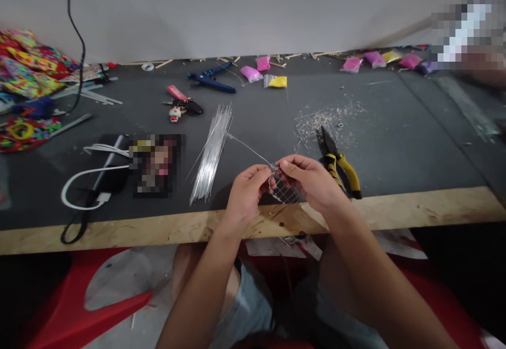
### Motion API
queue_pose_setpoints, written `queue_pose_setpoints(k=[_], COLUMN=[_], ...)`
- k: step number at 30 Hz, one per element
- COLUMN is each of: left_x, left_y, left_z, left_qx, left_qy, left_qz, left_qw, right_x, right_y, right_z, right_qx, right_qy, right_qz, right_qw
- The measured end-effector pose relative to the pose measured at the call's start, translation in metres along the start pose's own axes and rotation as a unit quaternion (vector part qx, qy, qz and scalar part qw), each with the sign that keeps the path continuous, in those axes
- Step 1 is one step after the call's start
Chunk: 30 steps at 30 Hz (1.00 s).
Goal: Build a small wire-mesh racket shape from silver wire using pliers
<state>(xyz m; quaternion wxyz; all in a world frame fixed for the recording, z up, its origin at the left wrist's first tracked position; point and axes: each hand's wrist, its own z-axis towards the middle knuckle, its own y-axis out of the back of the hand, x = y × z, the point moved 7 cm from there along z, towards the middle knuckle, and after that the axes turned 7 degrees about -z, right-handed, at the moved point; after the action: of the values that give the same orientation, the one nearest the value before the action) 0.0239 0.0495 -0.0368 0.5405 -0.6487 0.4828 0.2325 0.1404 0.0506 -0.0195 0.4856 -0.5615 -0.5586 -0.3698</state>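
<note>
Together, a small wire mesh [288,191] is held by the left hand [248,188] and the right hand [314,180], just above the near part of the dark tabletop [253,122]. By the left hand, the mesh is pinched at its upper corner between thumb and curled fingers; by the right hand, the twisted wire at the same corner is pinched between thumb and forefinger, with the fingertips of both hands brought close together. The lattice is seen hanging below and between them. From the pinched corner, a thin wire strand [253,149] is extended away and to the left, its far end lying by the bundle of straight wires [211,154] that is laid left of the left hand.

Just to the right of the right hand, yellow-and-black pliers [348,172] are laid with their nose pointed away; beyond that hand, wire clippings [316,125] are scattered. Well beyond the left hand, a blue hand tool [213,78] is placed, with pink packets [251,74] and a yellow packet [278,81] to its right. Farther left of the left hand, keys [175,110] and a white cable [77,177] can be seen. Below both wrists, the table is edged by a wooden strip [399,209].
</note>
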Motion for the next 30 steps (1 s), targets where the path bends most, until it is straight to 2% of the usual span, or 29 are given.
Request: queue_pose_setpoints(k=[6, 13, 21, 30], left_x=[0.004, 0.007, 0.006, 0.004], left_y=[-0.009, -0.012, -0.01, -0.004], left_z=[-0.003, -0.008, -0.01, -0.011], left_qx=[0.046, 0.08, 0.062, 0.011], left_qy=[0.07, 0.099, 0.085, 0.029], left_qz=[-0.084, -0.097, -0.122, -0.106], left_qw=[0.993, 0.987, 0.987, 0.994], right_x=[0.003, -0.001, -0.002, -0.005], right_y=[-0.012, -0.013, -0.016, -0.013], right_z=[-0.004, -0.004, -0.003, -0.002], right_qx=[0.074, 0.089, 0.094, 0.081], right_qy=[-0.006, -0.027, -0.021, -0.014], right_qz=[0.061, 0.054, 0.057, 0.009], right_qw=[0.995, 0.994, 0.994, 0.997])
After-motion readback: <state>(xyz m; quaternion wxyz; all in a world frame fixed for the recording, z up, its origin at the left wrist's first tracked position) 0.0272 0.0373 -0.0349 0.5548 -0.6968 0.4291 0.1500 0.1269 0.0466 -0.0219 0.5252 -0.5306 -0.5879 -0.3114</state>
